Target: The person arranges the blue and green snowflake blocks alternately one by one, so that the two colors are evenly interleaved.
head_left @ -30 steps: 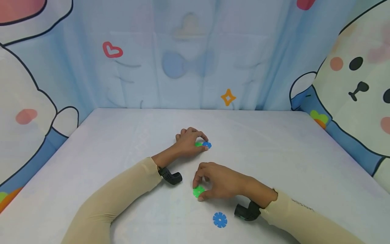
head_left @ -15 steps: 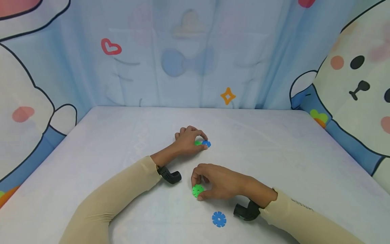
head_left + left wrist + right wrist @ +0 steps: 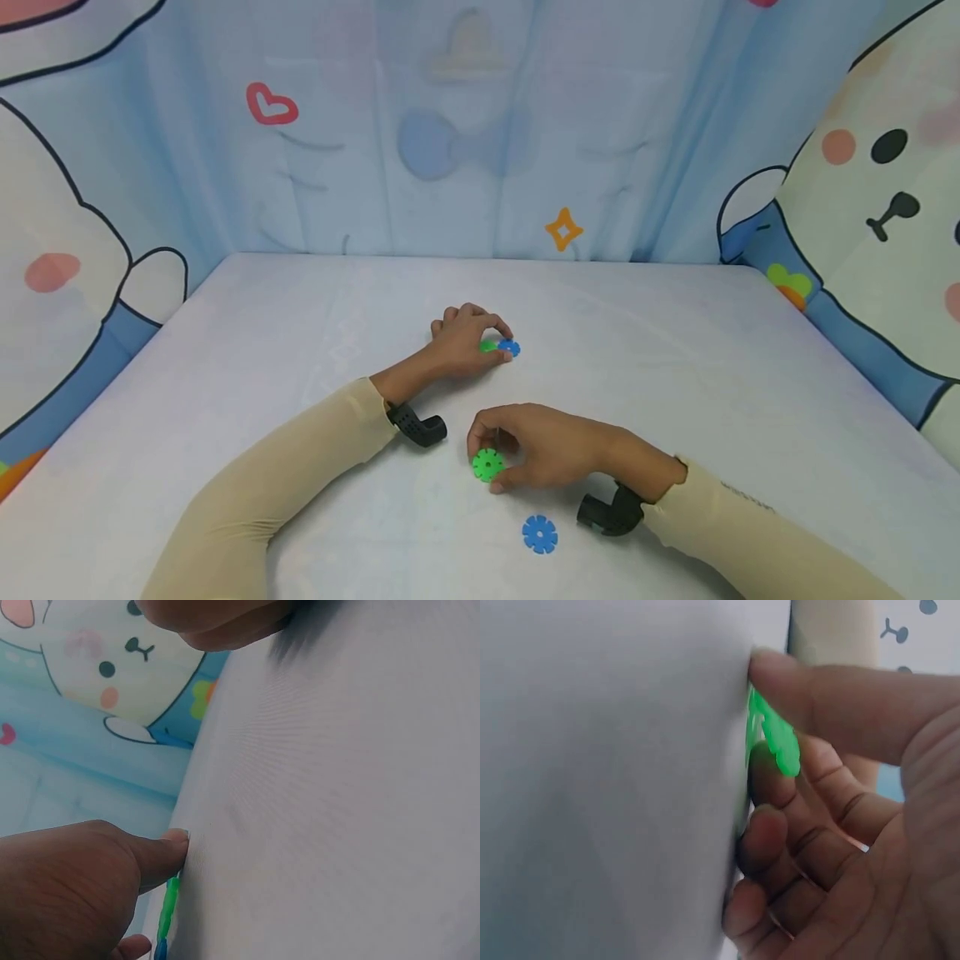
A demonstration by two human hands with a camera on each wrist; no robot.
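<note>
My left hand (image 3: 461, 346) rests far out on the table, thumb and forefinger curled round the edges of a blue notched plastic disc (image 3: 510, 347). Against it lies a green disc (image 3: 488, 345), partly hidden by the hand; in the left wrist view the green disc (image 3: 169, 904) and blue disc (image 3: 160, 950) show edge-on below the thumb. Closer in, my right hand (image 3: 558, 446) pinches a green notched disc (image 3: 488, 465) between thumb and fingers. That green disc (image 3: 781, 739) leans up from the tabletop in the right wrist view, thumb over its upper end.
A loose blue notched disc (image 3: 540, 534) lies flat nearer the front, below the right hand. The white-covered table (image 3: 637, 333) meets a blue printed curtain (image 3: 465, 208) at the back. A black wrist camera (image 3: 611, 510) sits under the right wrist.
The head view has tipped slightly downward, so the scene sits higher. The green disc at the right hand has tilted and shows more of its face. The left hand keeps its place.
</note>
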